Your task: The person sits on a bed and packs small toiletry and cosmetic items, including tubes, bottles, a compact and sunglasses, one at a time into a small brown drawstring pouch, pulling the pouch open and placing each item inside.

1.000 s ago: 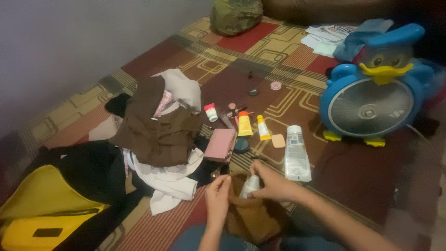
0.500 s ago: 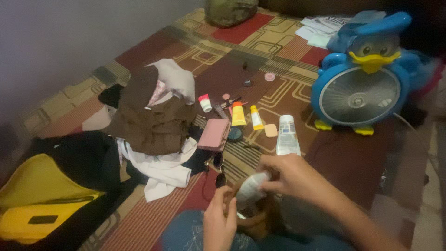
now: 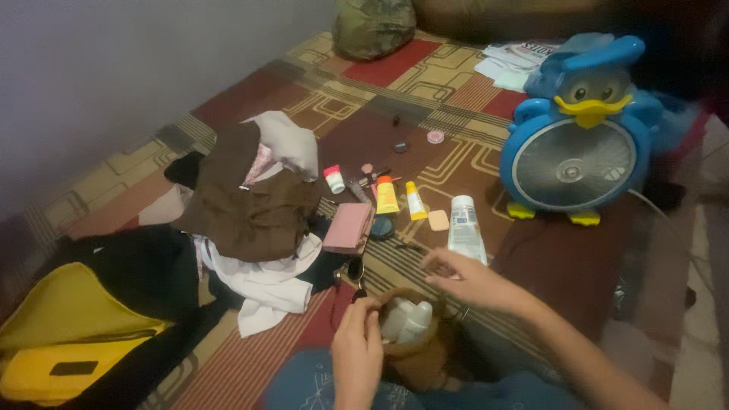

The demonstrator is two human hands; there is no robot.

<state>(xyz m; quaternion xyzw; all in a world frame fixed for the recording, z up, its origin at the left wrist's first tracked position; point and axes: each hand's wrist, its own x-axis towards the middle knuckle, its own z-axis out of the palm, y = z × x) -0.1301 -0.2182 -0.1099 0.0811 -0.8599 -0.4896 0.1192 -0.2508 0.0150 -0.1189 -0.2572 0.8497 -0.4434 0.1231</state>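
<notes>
My left hand point(image 3: 357, 345) grips the rim of a small brown pouch point(image 3: 414, 353) on my lap. White bottles point(image 3: 408, 320) stand inside the pouch. Just above and to the right of the pouch's mouth, my right hand point(image 3: 465, 277) hovers with its fingers apart and nothing in them. A large white bottle point(image 3: 465, 226) lies on the mat right beyond that hand. Farther off lie a pink wallet point(image 3: 348, 227), a yellow tube point(image 3: 386, 195), a smaller yellow and white tube point(image 3: 414, 200) and a tan compact point(image 3: 438, 220).
A heap of brown and white clothes point(image 3: 254, 205) and a yellow and black bag point(image 3: 68, 326) lie at the left. A blue duck-shaped fan point(image 3: 581, 137) stands at the right, its cord trailing. Small cosmetics, papers point(image 3: 516, 61) and an olive bag point(image 3: 372, 26) lie farther back.
My right hand held a white bottle over the pouch; now the bottle stands inside it and the hand has let go and lifted away to the right.
</notes>
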